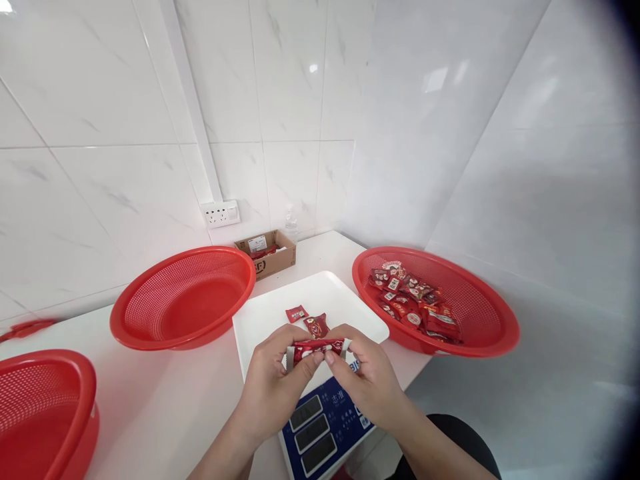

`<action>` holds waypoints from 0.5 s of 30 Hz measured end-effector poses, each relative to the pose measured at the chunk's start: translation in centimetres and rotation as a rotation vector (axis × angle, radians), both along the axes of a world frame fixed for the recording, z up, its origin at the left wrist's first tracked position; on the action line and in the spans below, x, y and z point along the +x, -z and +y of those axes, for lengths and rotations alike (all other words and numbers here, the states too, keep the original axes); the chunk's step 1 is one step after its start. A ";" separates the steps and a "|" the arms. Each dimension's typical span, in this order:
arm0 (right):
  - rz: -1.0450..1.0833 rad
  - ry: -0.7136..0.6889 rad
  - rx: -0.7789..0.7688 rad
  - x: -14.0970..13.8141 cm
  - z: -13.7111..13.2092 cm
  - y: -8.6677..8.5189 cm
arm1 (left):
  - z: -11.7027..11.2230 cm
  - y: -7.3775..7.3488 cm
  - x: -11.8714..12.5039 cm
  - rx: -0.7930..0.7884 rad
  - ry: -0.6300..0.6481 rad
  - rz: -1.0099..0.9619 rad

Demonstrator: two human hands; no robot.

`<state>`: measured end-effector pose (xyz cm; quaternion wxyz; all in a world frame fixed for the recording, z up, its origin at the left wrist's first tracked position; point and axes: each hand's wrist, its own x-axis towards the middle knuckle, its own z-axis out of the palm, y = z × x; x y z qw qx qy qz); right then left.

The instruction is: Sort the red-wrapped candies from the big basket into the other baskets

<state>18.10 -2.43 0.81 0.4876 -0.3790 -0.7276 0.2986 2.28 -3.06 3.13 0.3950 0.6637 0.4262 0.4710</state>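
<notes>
left hand and right hand pinch a red, pale-ended packet.

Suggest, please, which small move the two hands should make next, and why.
Perhaps lower the red snack packet onto the white tray of the electronic scale: the left hand and right hand both hold it, seemingly above the scale, and two other red packets lie on that tray.

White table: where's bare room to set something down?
Free: white table between left-edge basket and scale tray; tray beyond loose packets. Crowded: tray's near side, under left hand, right hand and held packet; right basket, heaped.
</notes>
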 end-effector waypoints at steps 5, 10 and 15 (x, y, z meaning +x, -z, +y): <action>0.005 -0.022 -0.004 0.3 -0.2 -0.4 | -0.1 0.0 -0.2 0.014 0.021 -0.032; 0.074 -0.074 -0.064 0.6 0.0 -0.7 | 0.1 0.2 0.1 -0.020 0.017 -0.015; 0.052 -0.033 -0.108 0.4 0.3 -0.8 | 0.2 0.6 0.5 -0.107 0.006 0.035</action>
